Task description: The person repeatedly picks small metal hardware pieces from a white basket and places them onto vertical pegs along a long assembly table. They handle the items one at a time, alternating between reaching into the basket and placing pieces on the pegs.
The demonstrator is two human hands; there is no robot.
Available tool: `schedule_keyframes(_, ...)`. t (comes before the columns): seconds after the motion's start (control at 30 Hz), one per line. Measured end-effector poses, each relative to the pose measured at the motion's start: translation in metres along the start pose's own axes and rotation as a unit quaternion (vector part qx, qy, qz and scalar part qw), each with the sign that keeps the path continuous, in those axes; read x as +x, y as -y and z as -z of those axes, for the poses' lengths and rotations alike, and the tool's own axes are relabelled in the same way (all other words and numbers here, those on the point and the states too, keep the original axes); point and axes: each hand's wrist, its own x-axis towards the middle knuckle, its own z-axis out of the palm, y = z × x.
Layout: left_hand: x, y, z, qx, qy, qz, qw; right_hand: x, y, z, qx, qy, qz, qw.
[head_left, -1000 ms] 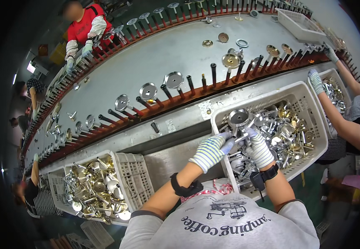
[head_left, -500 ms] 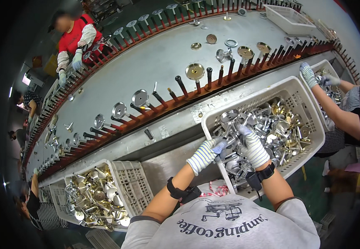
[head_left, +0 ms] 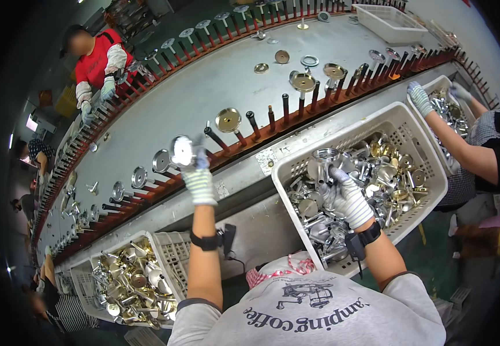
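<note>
My left hand (head_left: 199,176), in a striped glove, reaches out over the peg rail and is blurred by motion. Closed in it is a shiny metal piece with a round disc top (head_left: 183,152), beside a dark-tipped peg (head_left: 216,138). My right hand (head_left: 348,199), also gloved, is inside the light plastic crate (head_left: 287,193). Its fingers close round a silver metal piece with a round cup-like head and stem (head_left: 325,155). Loose silver and gold-coloured pieces (head_left: 385,173) lie heaped around it.
Upright pegs (head_left: 251,124), some capped with discs (head_left: 228,120), line the grey table (head_left: 203,86). A second filled crate (head_left: 169,254) stands at left. A red-shirted worker (head_left: 97,63) stands across; another worker's arm (head_left: 460,144) reaches into a crate at right.
My left hand has gone from the crate up and left to the pegs with a disc-topped piece. The pegs and discs have shifted left. My right hand stays in the crate.
</note>
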Motion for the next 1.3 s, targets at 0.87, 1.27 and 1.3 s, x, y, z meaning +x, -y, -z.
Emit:
schedule_keyframes(0.87,-0.123,-0.039,-0.108,-0.099,0.299,0.141,0.939,0.009,-0.037,-0.019,-0.388,0.081,0.241,0.886)
schedule_keyframes(1.27,0.001,-0.019,-0.007,-0.278,-0.078,0.053,0.956,0.003,-0.026,-0.023,-0.434,0.025,0.363,0.824)
schedule_keyframes(1.3,0.023,-0.004,0.009,-0.252,-0.104,0.018,0.962,0.000,-0.027,-0.026,-0.423,0.025,0.349,0.836)
